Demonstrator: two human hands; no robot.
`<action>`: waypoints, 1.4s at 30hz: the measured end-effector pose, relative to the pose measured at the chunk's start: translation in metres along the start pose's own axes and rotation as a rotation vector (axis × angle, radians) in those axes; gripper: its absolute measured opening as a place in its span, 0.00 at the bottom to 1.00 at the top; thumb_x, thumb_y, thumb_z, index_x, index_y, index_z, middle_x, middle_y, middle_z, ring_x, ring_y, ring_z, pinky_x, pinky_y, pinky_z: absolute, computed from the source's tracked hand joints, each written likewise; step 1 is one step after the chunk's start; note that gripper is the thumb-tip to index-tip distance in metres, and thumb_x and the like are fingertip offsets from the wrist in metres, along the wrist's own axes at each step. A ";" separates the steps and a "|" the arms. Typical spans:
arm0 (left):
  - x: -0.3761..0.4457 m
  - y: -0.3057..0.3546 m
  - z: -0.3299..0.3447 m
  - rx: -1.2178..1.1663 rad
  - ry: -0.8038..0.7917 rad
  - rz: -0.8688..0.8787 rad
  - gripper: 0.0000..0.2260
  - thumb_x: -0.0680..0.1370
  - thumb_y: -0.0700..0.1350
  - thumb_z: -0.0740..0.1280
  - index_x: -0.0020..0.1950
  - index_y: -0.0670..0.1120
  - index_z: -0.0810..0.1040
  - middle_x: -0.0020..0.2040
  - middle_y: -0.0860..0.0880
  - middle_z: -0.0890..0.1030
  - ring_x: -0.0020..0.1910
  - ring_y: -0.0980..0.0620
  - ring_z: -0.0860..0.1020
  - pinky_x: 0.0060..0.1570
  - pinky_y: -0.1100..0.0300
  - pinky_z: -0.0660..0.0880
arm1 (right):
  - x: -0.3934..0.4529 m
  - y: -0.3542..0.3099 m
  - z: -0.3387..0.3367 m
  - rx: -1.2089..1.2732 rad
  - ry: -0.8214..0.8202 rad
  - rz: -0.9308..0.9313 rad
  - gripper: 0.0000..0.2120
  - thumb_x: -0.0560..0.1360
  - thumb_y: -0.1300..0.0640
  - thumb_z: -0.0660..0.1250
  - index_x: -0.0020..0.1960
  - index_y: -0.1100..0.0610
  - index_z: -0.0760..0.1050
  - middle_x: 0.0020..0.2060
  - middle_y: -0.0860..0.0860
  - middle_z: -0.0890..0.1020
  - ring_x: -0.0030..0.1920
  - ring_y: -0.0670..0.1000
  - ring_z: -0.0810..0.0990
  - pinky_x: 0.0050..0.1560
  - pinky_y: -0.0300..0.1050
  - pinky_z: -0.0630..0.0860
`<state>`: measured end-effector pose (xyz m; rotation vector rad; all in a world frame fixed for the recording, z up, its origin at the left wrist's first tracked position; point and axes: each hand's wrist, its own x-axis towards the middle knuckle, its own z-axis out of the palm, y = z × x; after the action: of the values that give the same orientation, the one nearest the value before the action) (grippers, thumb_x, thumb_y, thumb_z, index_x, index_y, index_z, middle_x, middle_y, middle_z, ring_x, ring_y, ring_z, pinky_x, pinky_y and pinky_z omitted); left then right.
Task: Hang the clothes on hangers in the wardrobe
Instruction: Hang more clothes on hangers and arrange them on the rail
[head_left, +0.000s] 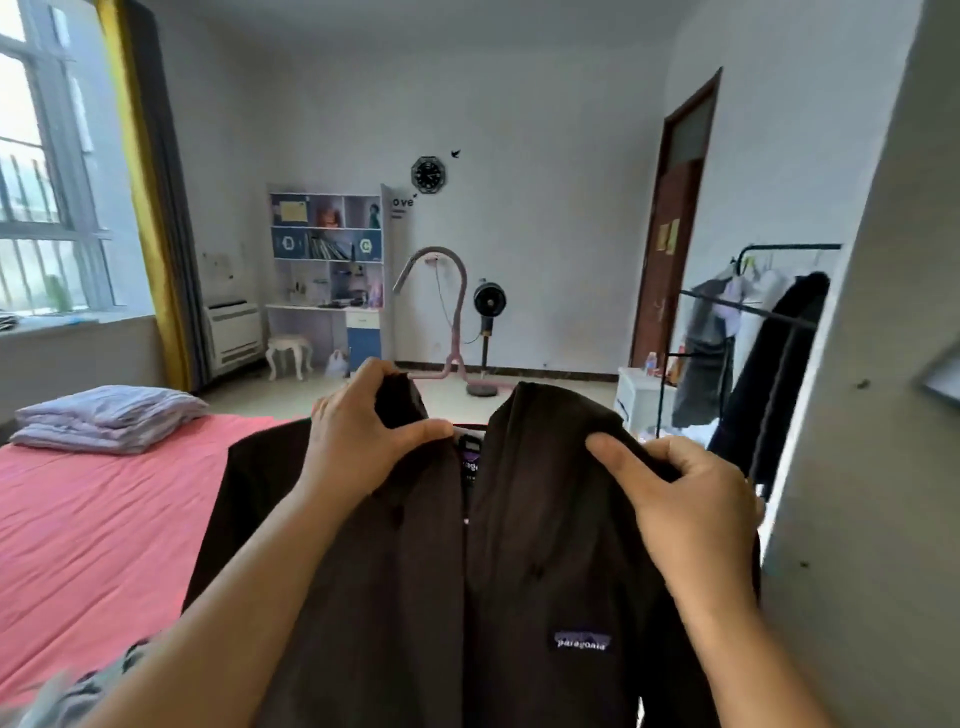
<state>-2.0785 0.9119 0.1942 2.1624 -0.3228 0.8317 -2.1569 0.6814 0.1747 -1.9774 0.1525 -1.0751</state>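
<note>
While nothing has reached a rail yet, the person is clearly mid-way through getting one garment onto its hanger. Going from the left: there's a window (36, 171) with a yellow curtain (140, 197), then a bed with a pink sheet (88, 519) and a folded purple blanket (104, 418) sitting on it. Then comes the left hand (363, 431), fingers curled over the top and thumb pinching the left collar edge of a dark brown jacket (395, 597), which is held up in front of the person over the edge of the bed. A pink hanger (456, 312) pokes up out of the neck opening, hook standing free in the air, so it looks like it's already inside the shoulders, though the arms of it are hidden by fabric. The right hand (691, 499) grips the right collar and shoulder the same way, thumb on top and fingers wrapped round the cloth. Further right there's a black garment rack (753, 312) with a few clothes already hanging, well apart from the jacket, and a pale panel (857, 415) at the far right that might be the wardrobe side, hard to say. Probably what's left: settle the shoulders, then carry it over and hook it on, plus whatever other clothes are waiting out of shot.
</note>
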 end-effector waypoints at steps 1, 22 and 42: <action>0.004 0.012 0.014 -0.025 -0.005 0.005 0.25 0.62 0.59 0.77 0.50 0.52 0.68 0.45 0.53 0.75 0.47 0.49 0.73 0.53 0.51 0.70 | 0.004 0.004 -0.017 -0.024 -0.029 0.000 0.22 0.59 0.30 0.66 0.33 0.49 0.77 0.26 0.43 0.78 0.35 0.47 0.78 0.54 0.54 0.72; -0.017 0.051 0.151 -0.358 -0.533 0.381 0.24 0.60 0.52 0.80 0.40 0.55 0.66 0.34 0.56 0.72 0.33 0.57 0.69 0.34 0.66 0.65 | -0.021 0.043 -0.090 -0.090 -0.669 0.086 0.02 0.73 0.57 0.70 0.45 0.50 0.78 0.37 0.46 0.81 0.39 0.40 0.77 0.45 0.37 0.73; -0.204 0.197 0.197 -0.798 -0.945 1.052 0.45 0.59 0.79 0.57 0.72 0.58 0.64 0.61 0.52 0.70 0.63 0.49 0.70 0.64 0.50 0.66 | -0.210 -0.042 -0.219 -0.500 0.499 0.601 0.05 0.69 0.60 0.74 0.38 0.51 0.80 0.32 0.57 0.82 0.37 0.56 0.80 0.38 0.43 0.75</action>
<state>-2.2351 0.6258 0.0799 1.3499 -1.9785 0.0112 -2.4595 0.6677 0.1306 -1.8306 1.3018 -1.1580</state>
